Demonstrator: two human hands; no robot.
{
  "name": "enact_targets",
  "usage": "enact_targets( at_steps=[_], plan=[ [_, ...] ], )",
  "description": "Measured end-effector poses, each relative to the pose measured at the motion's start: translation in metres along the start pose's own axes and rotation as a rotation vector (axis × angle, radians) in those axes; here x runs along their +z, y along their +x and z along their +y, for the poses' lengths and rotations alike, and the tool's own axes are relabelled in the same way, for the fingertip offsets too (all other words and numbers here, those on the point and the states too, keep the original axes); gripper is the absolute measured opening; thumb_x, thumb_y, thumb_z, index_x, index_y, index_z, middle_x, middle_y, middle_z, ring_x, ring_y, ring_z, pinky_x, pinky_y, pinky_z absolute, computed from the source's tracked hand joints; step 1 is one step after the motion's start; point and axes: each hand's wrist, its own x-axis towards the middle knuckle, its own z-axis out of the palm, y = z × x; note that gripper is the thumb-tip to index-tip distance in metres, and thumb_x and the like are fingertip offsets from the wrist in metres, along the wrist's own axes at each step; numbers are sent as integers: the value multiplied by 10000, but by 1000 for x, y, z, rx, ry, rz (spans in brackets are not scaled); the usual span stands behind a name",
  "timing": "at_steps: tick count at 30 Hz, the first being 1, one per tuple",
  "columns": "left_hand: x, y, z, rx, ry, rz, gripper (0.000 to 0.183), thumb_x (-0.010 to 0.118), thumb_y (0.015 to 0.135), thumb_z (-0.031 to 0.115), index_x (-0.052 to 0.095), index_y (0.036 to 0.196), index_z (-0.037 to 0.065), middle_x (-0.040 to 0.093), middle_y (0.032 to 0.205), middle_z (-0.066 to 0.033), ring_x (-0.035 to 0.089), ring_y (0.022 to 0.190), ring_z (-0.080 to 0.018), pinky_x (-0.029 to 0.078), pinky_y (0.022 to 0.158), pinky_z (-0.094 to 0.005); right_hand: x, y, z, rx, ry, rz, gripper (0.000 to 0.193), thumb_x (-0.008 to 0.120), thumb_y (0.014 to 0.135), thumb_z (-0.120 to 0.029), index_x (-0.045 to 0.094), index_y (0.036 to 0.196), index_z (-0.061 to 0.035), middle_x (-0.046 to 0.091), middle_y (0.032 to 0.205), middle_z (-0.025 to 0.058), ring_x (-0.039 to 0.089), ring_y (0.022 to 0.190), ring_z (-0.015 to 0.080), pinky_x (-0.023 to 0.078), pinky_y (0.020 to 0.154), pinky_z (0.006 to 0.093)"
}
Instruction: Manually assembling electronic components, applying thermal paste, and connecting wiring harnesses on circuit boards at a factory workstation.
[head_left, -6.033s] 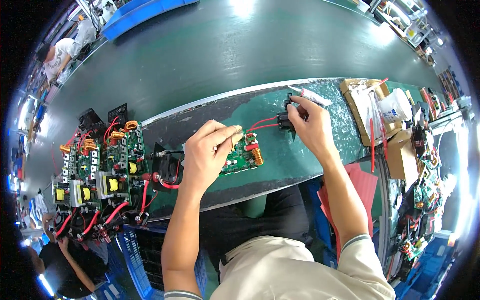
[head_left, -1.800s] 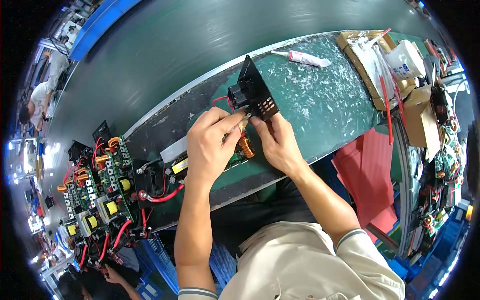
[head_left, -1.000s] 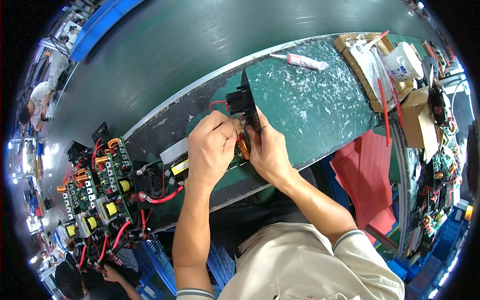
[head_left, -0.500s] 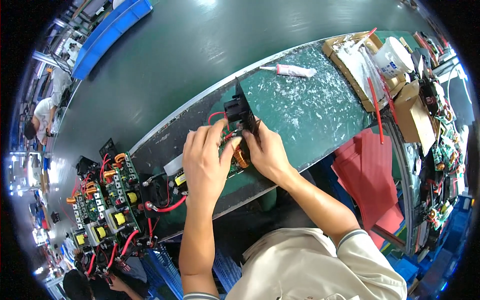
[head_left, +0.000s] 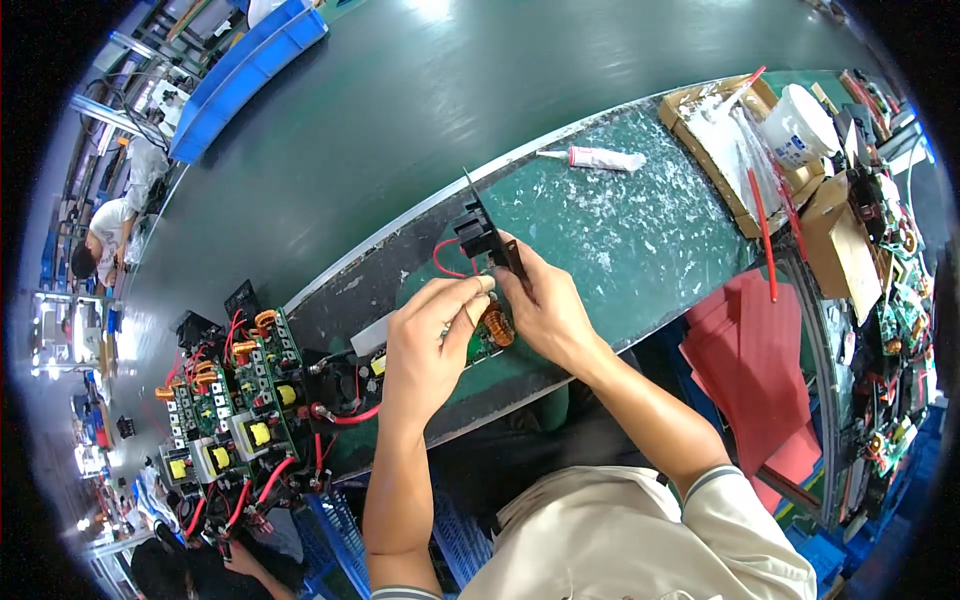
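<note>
Green bench [head_left: 590, 230], circuit board [head_left: 484, 351] mid-bench by the hands. Right hand [head_left: 552, 314] grasps black panel [head_left: 511, 260] in its fingers, just beyond board; left hand [head_left: 424, 345] bent over board, fingers' grip can't tell. Tube [head_left: 605, 159] far right, standing boards [head_left: 263, 385] left.

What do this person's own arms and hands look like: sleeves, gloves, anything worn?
Short cream sleeves end in a grey cuff band. Both forearms are bare, with no watch or bracelet showing. The left hand and right hand wear no gloves; pale coverings seem to cap two left fingers.
</note>
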Motion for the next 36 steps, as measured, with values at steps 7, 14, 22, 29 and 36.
enact_targets(
  at_steps=[7,14,22,29,36],
  plan=[
    [4,2,-9,-68,10,-48,222,637,897,-37,685,1113,-52,669,982,-113,683,891,-186,541,778,-277,-3,2,0,56,-10,-52,398,548,950,-89,512,1322,47,656,1023,308,658,992,441,523,822,414],
    [17,5,-5,53,294,56,197,672,818,-33,691,1014,-39,620,944,-147,657,814,-266,536,706,-330,2,0,-2,-3,13,11,401,538,958,-98,505,1329,48,647,1052,313,666,980,433,522,818,413],
    [23,1,-5,82,264,108,169,670,819,-48,680,987,-34,578,953,-135,648,792,-263,518,674,-355,6,-4,-4,14,-8,6,405,523,971,-97,488,1352,37,651,983,287,679,858,398,526,769,395],
    [31,-3,-5,105,462,193,152,675,811,-53,686,958,-14,556,922,-122,641,693,-252,504,601,-372,8,-5,-7,91,84,-12,406,531,974,-98,490,1360,21,657,975,272,688,836,320,523,763,364],
    [36,-3,-21,-30,159,240,124,719,800,-5,702,922,-4,592,937,-103,641,686,-260,521,596,-344,10,-10,2,-18,92,19,429,523,984,-90,459,1398,6,635,840,193,607,650,202,508,638,327]
  ],
)
